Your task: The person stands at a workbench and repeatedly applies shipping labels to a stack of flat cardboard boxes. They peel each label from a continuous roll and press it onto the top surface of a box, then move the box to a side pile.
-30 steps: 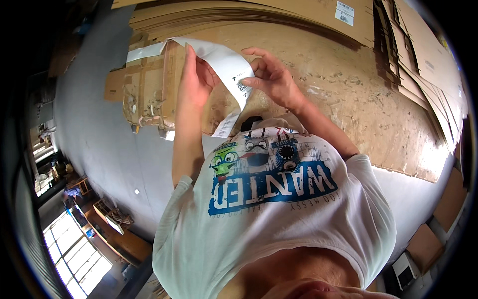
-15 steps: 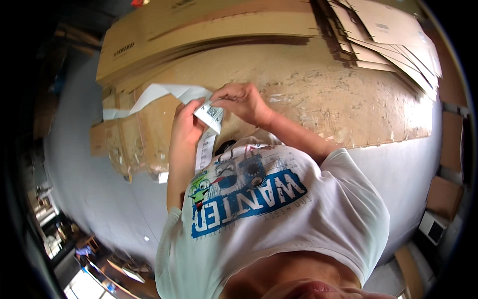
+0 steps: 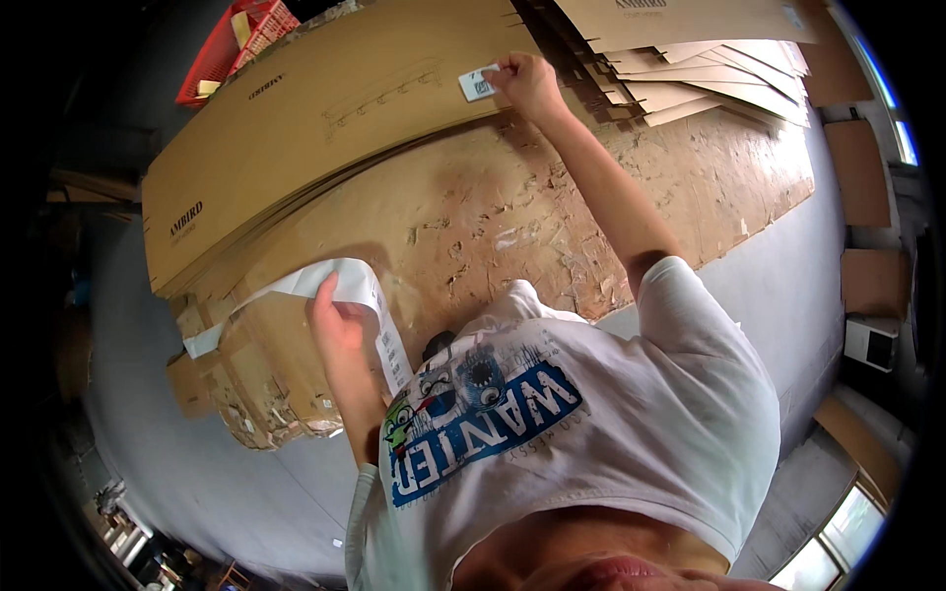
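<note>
- Hands, well apart: right hand [image 3: 525, 83] stretched far forward at full arm's length, fingers pinched on a small white label [image 3: 477, 84]; left hand [image 3: 335, 323] drawn close to the body, closed on a long white backing strip [image 3: 367, 295].
- Small white label: lies against the top flat cardboard sheet [image 3: 325, 118], just left of the right hand's fingertips; whether it already adheres cannot be told.
- Flat cardboard sheet: long axis runs from the person's lower left to upper right, across the reach of the right arm; the right hand is by far the nearer one to it.
- White backing strip: arches over the left hand and trails down toward the shirt, where its end is lost.
- Wooden surface [image 3: 552, 207]: worn and chipped, carrying the cardboard stack and a further fan of flattened cartons [image 3: 709, 69] at the right.
- Hidden or unclear: the left palm, the label's print, and a red crate [image 3: 236, 44] cut off at the upper edge.
</note>
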`<state>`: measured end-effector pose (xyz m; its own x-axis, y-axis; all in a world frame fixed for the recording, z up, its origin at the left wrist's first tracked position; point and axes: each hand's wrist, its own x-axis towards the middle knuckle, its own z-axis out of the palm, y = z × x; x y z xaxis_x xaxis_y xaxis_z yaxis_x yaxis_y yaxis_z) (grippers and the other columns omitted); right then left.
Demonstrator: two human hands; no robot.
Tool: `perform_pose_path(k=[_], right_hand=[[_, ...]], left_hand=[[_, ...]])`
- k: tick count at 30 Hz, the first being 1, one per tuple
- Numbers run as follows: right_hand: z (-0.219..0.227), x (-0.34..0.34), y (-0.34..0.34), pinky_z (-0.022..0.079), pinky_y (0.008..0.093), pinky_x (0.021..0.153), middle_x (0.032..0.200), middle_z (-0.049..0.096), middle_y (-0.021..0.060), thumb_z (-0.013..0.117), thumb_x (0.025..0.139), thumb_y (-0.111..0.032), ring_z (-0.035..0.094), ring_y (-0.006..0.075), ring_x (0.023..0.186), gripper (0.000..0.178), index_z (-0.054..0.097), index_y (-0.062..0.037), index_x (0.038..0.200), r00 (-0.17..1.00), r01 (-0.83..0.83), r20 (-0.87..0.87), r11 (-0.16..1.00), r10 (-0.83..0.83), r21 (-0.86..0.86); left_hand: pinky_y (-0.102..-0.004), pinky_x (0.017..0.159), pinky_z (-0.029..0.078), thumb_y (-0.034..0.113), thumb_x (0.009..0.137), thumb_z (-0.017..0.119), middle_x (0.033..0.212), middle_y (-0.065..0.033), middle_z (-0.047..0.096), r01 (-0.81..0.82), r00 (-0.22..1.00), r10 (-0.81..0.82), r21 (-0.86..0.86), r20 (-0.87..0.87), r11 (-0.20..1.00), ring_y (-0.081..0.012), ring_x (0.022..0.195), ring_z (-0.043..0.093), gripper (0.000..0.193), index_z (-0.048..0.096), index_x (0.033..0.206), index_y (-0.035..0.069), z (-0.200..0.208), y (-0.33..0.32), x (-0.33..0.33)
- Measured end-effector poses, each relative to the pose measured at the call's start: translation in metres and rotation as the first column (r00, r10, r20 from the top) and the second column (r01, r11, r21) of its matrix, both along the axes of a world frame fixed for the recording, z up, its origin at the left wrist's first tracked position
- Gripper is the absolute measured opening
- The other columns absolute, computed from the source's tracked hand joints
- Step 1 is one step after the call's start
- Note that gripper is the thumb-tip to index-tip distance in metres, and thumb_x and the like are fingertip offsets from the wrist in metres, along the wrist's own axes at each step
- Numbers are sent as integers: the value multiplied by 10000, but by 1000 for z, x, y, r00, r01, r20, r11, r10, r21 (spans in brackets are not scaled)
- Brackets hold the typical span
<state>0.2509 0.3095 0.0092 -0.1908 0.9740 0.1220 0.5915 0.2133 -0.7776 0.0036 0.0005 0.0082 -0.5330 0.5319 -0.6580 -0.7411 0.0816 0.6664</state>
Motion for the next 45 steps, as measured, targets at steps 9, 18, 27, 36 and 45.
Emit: perform_pose_path(k=[9,18,27,36,45], right_hand=[[-24,-11,43,498,345,663,756,661,93,748,653,-404,640,235,723,341,679,-108,808,980,78,193,991,-55,-113],[23,-25,19,515,392,658,809,668,159,695,711,-303,661,285,723,272,691,-50,812,933,144,354,970,-66,-198],[-5,-11,11,505,425,713,915,634,168,655,766,-322,635,323,835,362,549,-50,980,829,156,514,974,-219,162],[-48,47,3,440,405,818,989,580,80,581,800,-528,564,258,966,434,679,-145,982,829,214,404,888,-386,408],[-30,42,12,477,369,818,1030,606,76,699,716,-497,584,239,996,430,675,-136,950,770,395,478,904,-423,164]], left_hand=[[-336,685,520,78,814,615,958,-99,625,57,997,-58,31,46,998,-225,846,626,233,562,1023,-12,-24,11,-1],[-359,744,514,78,830,591,970,-113,622,68,992,-66,-10,108,998,-244,878,618,218,559,1018,-27,-22,11,-4],[-363,708,525,81,825,593,951,-121,625,113,985,-111,-1,134,994,-249,848,630,227,559,1020,-31,-30,14,-8],[-362,709,522,90,806,617,946,-132,618,45,998,-44,-24,44,999,-256,846,625,258,556,1013,-51,-37,-12,-6],[-338,647,538,101,813,605,912,-128,648,103,995,-103,24,-18,994,-246,791,646,202,585,966,-31,-42,-13,-18]])
